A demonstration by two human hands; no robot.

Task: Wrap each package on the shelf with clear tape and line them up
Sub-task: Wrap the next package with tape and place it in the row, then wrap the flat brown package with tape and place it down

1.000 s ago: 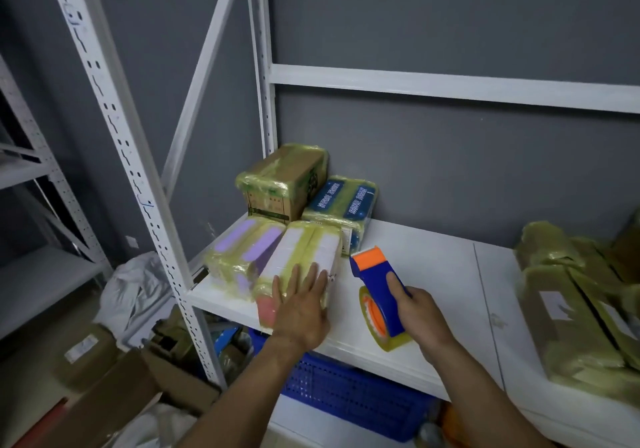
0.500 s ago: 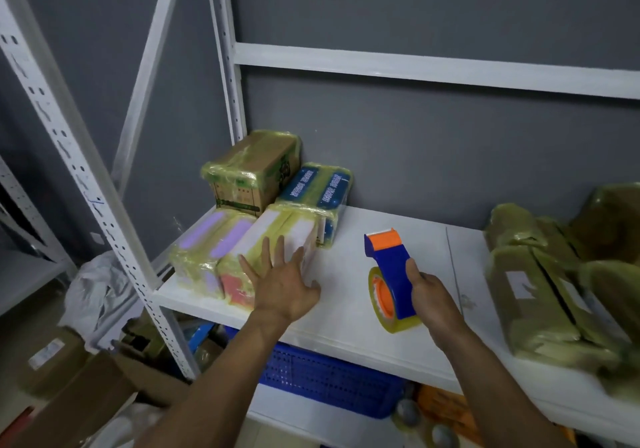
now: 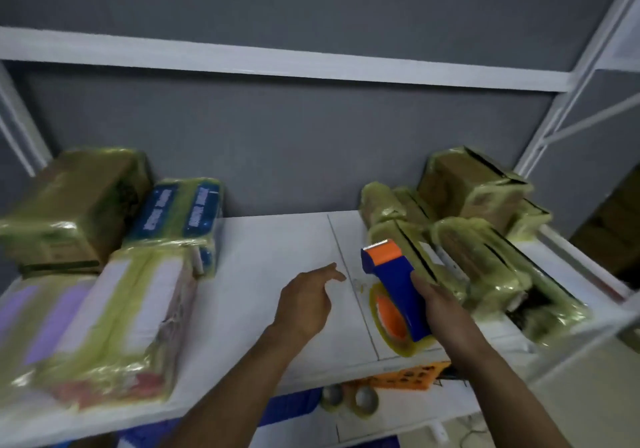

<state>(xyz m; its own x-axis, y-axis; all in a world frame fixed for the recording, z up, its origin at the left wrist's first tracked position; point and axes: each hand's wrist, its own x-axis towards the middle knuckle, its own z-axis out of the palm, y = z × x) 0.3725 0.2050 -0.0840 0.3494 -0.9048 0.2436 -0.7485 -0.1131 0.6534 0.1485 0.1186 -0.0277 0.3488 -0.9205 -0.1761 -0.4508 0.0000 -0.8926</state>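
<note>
You're between packages, by the look of it. The taped packages (image 3: 131, 309) lie side by side at the left. The jumbled heap (image 3: 485, 260) sits at the right, also glossy but too blurred to judge. Your right grip (image 3: 440, 305) is curled round the tape dispenser (image 3: 389, 285), just beside that heap. Your left grip (image 3: 304, 304) hovers spread and empty over the bare middle of the shelf (image 3: 270, 257). Next, it should probably reach right and draw one package into that gap for taping.
</note>
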